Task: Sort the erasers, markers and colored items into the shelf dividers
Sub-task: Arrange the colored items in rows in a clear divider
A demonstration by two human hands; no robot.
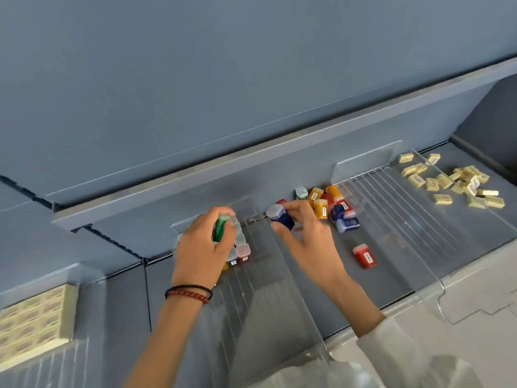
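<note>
Loose erasers [458, 183] lie on the shelf [397, 247] far right, past a divider [369, 163]; left of it a heap of containers [330, 204] sits at the back, a lone container [364, 256] in front.

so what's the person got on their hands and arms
The left hand is bare, with a dark red bead bracelet and a thin black cord at the wrist. The right hand is bare too; a loose white sleeve covers that arm from mid-forearm.

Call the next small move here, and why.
Probably set the green box down with the left hand into the standing row just beneath it: that hand grips it right above those boxes. The right hand holds a blue box, likely next.
</note>
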